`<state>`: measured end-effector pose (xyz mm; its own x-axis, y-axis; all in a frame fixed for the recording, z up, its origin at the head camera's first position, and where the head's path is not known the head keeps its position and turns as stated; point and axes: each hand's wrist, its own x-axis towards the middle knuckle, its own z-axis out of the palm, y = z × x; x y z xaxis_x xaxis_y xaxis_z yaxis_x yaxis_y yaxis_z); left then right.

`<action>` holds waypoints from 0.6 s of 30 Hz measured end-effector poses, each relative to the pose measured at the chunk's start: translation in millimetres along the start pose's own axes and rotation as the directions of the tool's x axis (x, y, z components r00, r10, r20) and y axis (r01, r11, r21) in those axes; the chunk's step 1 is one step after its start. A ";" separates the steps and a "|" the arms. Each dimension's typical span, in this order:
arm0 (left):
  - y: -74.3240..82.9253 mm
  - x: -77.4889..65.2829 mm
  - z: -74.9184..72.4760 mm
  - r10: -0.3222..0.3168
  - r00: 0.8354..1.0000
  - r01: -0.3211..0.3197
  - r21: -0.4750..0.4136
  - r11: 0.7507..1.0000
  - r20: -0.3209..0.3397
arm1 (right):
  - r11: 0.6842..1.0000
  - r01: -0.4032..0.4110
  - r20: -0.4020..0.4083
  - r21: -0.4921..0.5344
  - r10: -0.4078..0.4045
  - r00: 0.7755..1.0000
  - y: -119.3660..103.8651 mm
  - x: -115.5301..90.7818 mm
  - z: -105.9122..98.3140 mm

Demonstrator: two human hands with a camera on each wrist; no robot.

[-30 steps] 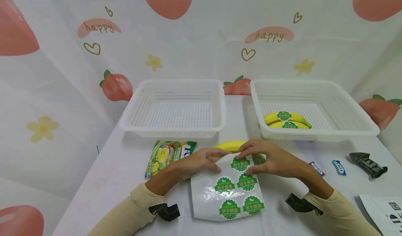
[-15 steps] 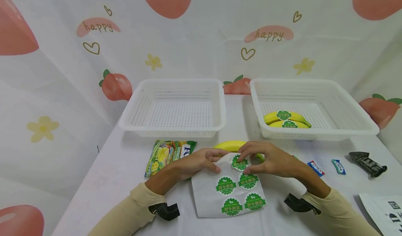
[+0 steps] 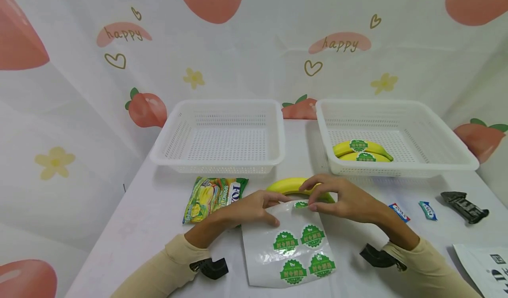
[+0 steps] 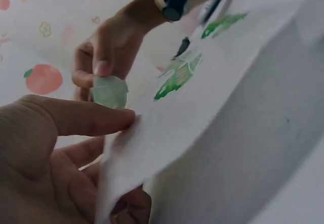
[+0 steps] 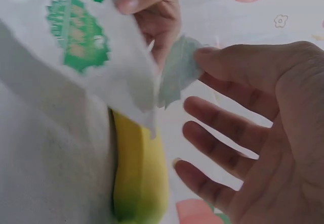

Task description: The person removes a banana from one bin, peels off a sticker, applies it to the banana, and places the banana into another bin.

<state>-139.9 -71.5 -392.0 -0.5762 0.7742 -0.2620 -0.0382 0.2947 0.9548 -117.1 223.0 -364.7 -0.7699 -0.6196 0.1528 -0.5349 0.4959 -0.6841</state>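
My left hand (image 3: pixel 252 207) holds a white sheet of round green stickers (image 3: pixel 263 258) by its far edge, thumb on top and fingers beneath. Between the thumb and fingertip of my right hand (image 3: pixel 343 197) is one sticker (image 5: pixel 178 70), its pale back turned up at the sheet's edge. The other fingers of that hand spread apart in the right wrist view. Several green stickers still lie flat on the sheet. Just behind the sheet is a yellow banana (image 3: pixel 289 185), partly covered by the right fingers.
Two white baskets (image 3: pixel 217 162) stand at the back; the right basket (image 3: pixel 432 168) holds two bananas (image 3: pixel 373 148) bearing green stickers. A green snack packet (image 3: pixel 210 201) lies left. Small wrapped candies (image 3: pixel 399 212), a black-wrapped bar (image 3: pixel 465 207) and a white printed bag (image 3: pixel 482 267) lie right.
The top right sticker has come up from the sheet in my right fingers, which have lifted slightly. The sheet's far edge has dipped a little, and more of the banana shows.
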 end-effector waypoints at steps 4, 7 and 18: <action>-0.3 0.8 5.7 0.059 0.996 -0.033 0.322 0.946 -0.071 | 0.999 0.044 -0.068 -0.030 -0.046 0.997 0.2 -0.7 0.4; 1.2 -1.6 11.1 0.093 0.992 -0.049 0.407 0.912 -0.090 | 0.992 0.120 -0.115 -0.048 -0.125 0.986 0.4 0.2 3.5; 10.5 -4.3 26.0 0.193 0.937 -0.085 0.348 0.934 -0.291 | 0.927 0.340 -0.179 -0.158 -0.365 0.914 -5.5 6.8 15.5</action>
<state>-116.6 -57.1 -384.4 -0.7846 0.6196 -0.0201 0.2971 0.4042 0.8651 -114.0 206.6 -370.9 -0.5702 -0.6383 0.5172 -0.8125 0.3452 -0.4698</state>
